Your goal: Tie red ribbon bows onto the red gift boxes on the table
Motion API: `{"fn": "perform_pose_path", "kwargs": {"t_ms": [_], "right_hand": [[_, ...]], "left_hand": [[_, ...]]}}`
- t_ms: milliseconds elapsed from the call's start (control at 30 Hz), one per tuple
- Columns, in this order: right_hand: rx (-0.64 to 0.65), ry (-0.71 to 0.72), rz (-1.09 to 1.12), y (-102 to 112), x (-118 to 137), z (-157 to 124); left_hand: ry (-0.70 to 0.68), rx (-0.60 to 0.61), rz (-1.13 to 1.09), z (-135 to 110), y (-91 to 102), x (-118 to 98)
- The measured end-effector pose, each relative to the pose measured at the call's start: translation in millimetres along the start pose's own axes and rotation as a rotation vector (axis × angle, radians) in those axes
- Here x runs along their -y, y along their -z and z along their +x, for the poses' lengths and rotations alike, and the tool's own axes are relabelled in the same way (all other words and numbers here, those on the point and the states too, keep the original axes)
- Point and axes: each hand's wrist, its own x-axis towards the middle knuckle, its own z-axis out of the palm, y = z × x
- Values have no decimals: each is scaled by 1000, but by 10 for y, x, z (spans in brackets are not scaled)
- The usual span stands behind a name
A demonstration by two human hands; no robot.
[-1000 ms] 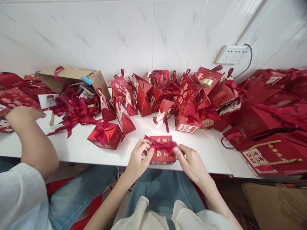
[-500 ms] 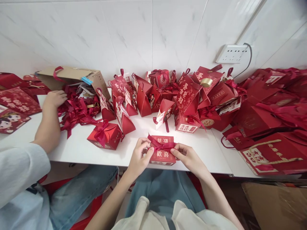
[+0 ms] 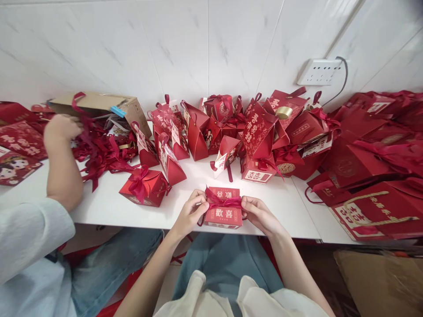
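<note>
A red gift box with pale lettering lies at the table's front edge, close to my body. Across its top runs a dark red ribbon, knotted in the middle. At the box's left side my left hand pinches the ribbon between thumb and fingers. My right hand pinches the ribbon at the right side. The fingertips of both hands lie close against the box. Left of it stands another red box with a ribbon bow on top.
A co-worker's hand lifts a ribbon beside a cardboard box at the left. Several red boxes stand along the wall. Larger red boxes are piled at the right. A power strip is on the wall.
My hands have drawn slightly apart, and the ribbon on the box is pulled tauter. The co-worker's hand has moved left and up with a ribbon from the pile.
</note>
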Motion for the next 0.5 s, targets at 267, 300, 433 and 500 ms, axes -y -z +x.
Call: {"fn": "perform_pose_path", "kwargs": {"t_ms": [267, 300, 433, 500], "right_hand": [[-5, 42, -166, 186, 118, -34], [-34, 91, -253, 200, 196, -40], [-221, 346, -688, 77, 525, 10], [-178, 412, -895, -91, 636, 91]], "left_hand": [[27, 34, 140, -17, 59, -7], [22, 43, 164, -18, 78, -25], [-51, -55, 209, -2, 121, -105], [-54, -133, 241, 10, 101, -139]]}}
